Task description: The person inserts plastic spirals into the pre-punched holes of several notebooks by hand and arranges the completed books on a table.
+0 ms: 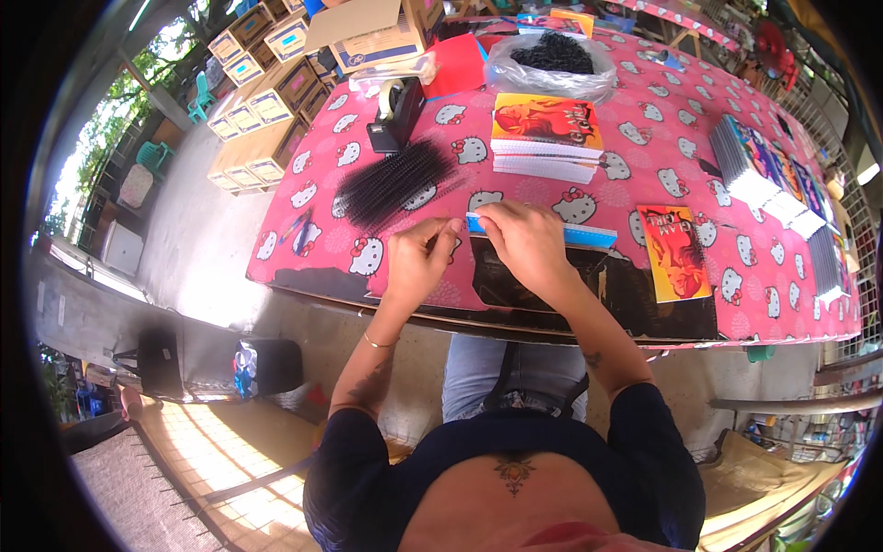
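At the table's near edge, my left hand [423, 260] is closed in a pinch. Whatever is between its fingertips is too small to make out. Just to its right, my right hand [527, 247] is closed over the left end of a long, narrow blue strip [589, 236] with a paler edge. The strip lies along a black patch of the tabletop; whether it is a notebook seen edge-on, I cannot tell. Beyond my left hand is a pile of thin black binding coils [397, 182]. A spiral notebook with a red and yellow cover [678, 253] rests flat to the right.
Behind the coils stands a black tape dispenser [395, 120]. A stack of notebooks [547, 138] sits mid-table, before a plastic bag of black coils [552, 64]. More notebook stacks [782, 175] line the right side. Cardboard boxes [267, 101] are piled at the far left. Pens [299, 228] lie on the left.
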The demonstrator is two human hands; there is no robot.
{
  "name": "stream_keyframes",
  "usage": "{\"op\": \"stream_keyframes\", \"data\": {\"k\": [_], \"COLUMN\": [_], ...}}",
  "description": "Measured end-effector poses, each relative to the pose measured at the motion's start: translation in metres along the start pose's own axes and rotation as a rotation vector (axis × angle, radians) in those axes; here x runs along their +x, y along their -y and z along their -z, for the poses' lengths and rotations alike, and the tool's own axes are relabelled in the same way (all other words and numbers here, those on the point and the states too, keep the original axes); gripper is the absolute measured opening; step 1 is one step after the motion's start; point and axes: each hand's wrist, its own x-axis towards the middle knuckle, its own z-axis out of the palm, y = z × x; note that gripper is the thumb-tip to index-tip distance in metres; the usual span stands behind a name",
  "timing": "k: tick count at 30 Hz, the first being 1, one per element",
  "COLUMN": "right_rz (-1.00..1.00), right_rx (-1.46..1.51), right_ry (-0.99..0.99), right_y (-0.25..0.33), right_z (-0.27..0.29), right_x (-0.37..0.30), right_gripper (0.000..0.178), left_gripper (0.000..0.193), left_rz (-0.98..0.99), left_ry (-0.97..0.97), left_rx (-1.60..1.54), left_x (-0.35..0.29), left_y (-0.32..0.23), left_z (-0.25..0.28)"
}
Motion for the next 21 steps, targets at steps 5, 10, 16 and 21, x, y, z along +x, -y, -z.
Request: {"op": "stream_keyframes", "data": {"k": [5, 10, 16, 21], "right_rz": [0.010, 0.061, -0.081, -0.071], "right_rx": [-0.023, 0.042, -0.030, -0.057], "right_ry": [0.043, -0.010, 0.185, 0.182], "right_y": [0.000, -0.001, -0.016, -0.018], "right_z": [0.001, 0.018, 0.029, 0.025], "right_x": [-0.001, -0.001, -0.008, -0.003], "right_gripper": [0.011, 0.015, 0.013, 0.010], "left_gripper": [0.022, 0.018, 0.037, 0.084], "left_rz": [0.027, -0.288, -0.295, -0.429], "left_ry": [0.085, 0.143, 0.380, 0.010], "left_rx": [0.105, 0.054, 0.255, 0.909], "left_x": [0.015, 0.035, 0.045, 0.012], "left_y": [0.005, 0.007, 0.000, 0.001], "left_z": [0.003, 0.011, 0.013, -0.038]}}
